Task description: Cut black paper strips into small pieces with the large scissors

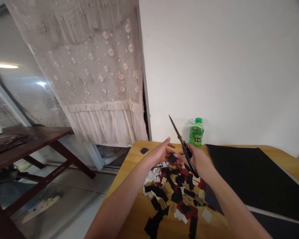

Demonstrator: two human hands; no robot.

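Observation:
My right hand (197,158) is closed round a pair of dark scissors (182,142), whose blades point up and to the left. Its fingertips reach the edge of a small black paper piece (172,158). From the other side my left hand (162,152) holds that same piece, with some of its fingers hidden. Below both hands spreads a heap of cut paper pieces (168,189) in black, brown, red and white. One separate black square (144,150) lies left of my left hand, close to the table's far edge.
A green-capped bottle (196,133) stands behind my right hand by the white wall (224,66). Large black sheets (249,179) cover the right of the wooden table (129,166). Left of it are a lace curtain (99,76) and a dark wooden table (49,134).

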